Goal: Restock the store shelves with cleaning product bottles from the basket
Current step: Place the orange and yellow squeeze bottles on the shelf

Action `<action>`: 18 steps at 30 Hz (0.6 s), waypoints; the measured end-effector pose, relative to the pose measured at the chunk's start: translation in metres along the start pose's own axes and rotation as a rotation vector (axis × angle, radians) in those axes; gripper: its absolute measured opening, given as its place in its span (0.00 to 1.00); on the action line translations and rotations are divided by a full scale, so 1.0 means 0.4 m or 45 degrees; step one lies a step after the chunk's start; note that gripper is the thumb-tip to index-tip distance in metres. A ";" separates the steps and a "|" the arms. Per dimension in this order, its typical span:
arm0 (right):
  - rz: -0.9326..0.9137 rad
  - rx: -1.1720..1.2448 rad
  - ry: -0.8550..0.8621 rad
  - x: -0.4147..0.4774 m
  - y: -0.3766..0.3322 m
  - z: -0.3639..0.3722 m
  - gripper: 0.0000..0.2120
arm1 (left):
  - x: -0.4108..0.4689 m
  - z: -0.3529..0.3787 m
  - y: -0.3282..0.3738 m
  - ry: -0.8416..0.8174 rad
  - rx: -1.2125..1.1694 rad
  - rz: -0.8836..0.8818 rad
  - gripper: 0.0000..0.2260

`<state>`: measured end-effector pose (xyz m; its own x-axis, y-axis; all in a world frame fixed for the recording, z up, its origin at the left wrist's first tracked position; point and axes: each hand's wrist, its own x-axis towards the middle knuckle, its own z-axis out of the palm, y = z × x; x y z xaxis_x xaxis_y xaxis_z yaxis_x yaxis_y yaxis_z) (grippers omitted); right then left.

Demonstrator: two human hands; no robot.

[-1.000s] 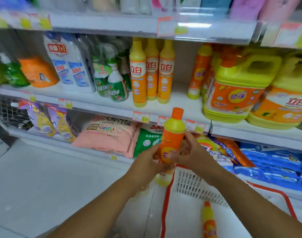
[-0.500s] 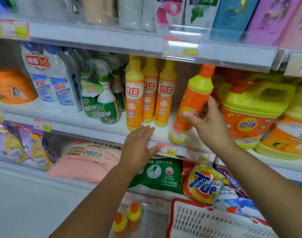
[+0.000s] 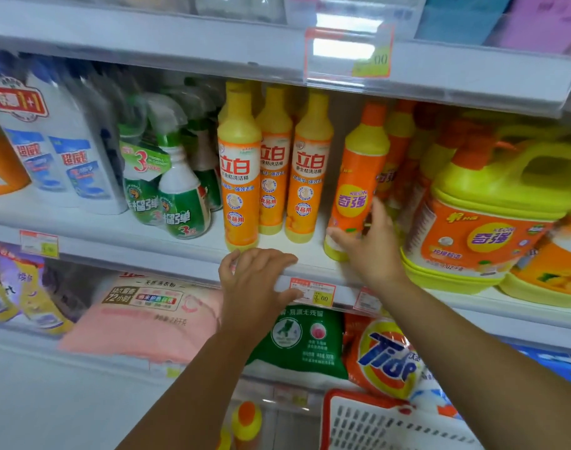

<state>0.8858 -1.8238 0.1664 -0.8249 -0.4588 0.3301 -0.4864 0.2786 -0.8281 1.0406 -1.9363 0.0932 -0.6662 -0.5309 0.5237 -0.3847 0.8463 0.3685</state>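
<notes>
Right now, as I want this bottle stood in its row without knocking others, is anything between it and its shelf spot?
Nothing visible blocks it. The right hand holds the orange bottle tilted, base on the shelf in the gap between the yellow bottles and the jug; matching bottles stand close behind.

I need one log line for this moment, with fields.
step: shelving | right hand: holds orange bottle on middle shelf | left hand: rests on its front edge
</notes>
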 end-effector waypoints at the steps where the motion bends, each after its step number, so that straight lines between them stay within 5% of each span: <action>1: 0.012 0.016 -0.002 -0.006 0.008 0.006 0.38 | -0.001 0.001 0.001 0.009 -0.009 -0.003 0.23; 18: 0.181 -0.034 0.125 0.126 0.023 0.090 0.26 | -0.003 0.013 -0.004 0.016 -0.039 -0.018 0.22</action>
<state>0.8501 -1.8750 0.1593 -0.9094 -0.3289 0.2547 -0.3696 0.3577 -0.8576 1.0388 -1.9368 0.0881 -0.6525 -0.5434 0.5281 -0.3743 0.8371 0.3989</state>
